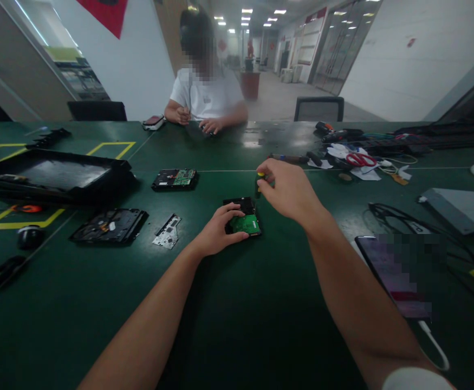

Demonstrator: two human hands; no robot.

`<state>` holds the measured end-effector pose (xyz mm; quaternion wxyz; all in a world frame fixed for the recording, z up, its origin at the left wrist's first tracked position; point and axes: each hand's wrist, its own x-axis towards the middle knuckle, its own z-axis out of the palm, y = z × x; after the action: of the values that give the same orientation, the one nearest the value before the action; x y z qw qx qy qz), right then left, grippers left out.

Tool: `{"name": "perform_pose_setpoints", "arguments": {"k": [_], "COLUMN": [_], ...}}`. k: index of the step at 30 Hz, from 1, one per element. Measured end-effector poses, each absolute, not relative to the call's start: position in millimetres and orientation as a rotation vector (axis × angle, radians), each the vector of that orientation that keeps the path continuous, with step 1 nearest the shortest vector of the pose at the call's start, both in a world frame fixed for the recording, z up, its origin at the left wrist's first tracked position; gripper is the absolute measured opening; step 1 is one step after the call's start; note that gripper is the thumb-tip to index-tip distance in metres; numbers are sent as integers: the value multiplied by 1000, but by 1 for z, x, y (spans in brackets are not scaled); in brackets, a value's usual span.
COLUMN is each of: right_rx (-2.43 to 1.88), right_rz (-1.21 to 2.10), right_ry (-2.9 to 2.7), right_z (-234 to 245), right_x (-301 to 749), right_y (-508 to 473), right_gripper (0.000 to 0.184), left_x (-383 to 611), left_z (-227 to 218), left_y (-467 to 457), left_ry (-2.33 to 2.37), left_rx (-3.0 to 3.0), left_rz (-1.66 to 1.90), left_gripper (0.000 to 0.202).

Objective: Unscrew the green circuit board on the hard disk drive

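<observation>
A hard drive (245, 222) with a green circuit board facing up lies on the green table in front of me. My left hand (220, 230) grips it from the left, thumb on the near edge and fingers over the far part. Just above its far right corner, my right hand (287, 187) pinches the yellow-topped dark handle of a screwdriver (258, 187), held roughly upright. Whether its tip touches the drive cannot be made out. Left of my left hand lies a loose circuit board (167, 232), and beyond it sits a second hard drive (175, 179).
An opened black drive unit (110, 226) and black trays (58, 173) lie left, near a mouse (30, 236). At right are a phone (395, 276), cables, a metal box (460, 210) and red scissors (361, 160). A person (210, 95) sits across the table.
</observation>
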<state>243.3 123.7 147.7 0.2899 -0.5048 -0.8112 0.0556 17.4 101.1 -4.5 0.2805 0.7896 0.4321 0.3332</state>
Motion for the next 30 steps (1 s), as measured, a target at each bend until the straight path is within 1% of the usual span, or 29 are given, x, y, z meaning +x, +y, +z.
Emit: {"name": "perform_pose_setpoints", "arguments": {"k": [3, 9, 15, 19, 24, 30], "right_rx": [-1358, -1382, -1386, -1420, -1465, -1387], "right_rz": [144, 174, 134, 75, 90, 137], "right_ry": [-2170, -2125, -2166, -2215, -2177, -2193], "right_z": [149, 147, 149, 151, 149, 147], "right_x": [243, 242, 241, 241, 241, 242], "right_y": [123, 123, 121, 121, 123, 124], "right_gripper": [17, 11, 22, 12, 15, 8], "left_x": [17, 18, 18, 18, 17, 18], "left_z": [-5, -5, -3, -2, -3, -2], "left_y": [101, 101, 100, 99, 100, 100], "left_ry": [1157, 1160, 1157, 1155, 1148, 1155], "left_rx": [2123, 2123, 2115, 2117, 2117, 2103], "left_rz": [893, 885, 890, 894, 902, 909], "left_gripper": [56, 56, 55, 55, 55, 55]}}
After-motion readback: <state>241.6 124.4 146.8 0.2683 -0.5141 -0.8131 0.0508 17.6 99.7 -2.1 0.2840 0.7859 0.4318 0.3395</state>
